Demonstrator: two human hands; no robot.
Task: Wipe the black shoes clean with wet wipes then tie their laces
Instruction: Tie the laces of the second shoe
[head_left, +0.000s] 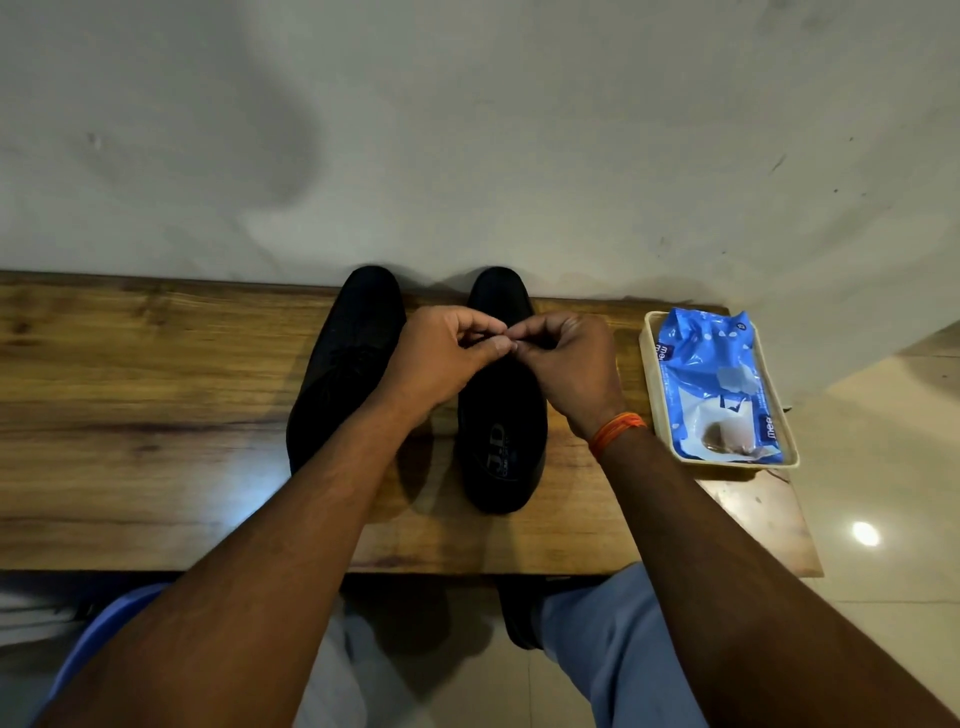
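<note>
Over the right shoe on the wooden surface, left hand and right hand pinch its lace with curled fingers — black on black, a loop could slip unnoticed.

Wooden bench: shoes, tray.

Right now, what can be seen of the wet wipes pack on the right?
The wet wipes pack is a crinkled blue and white soft plastic pouch, lying flat and lengthwise in a shallow cream tray at the right end of the wooden table. A pale crumpled wad sits on its near end. Neither hand touches it.
</note>
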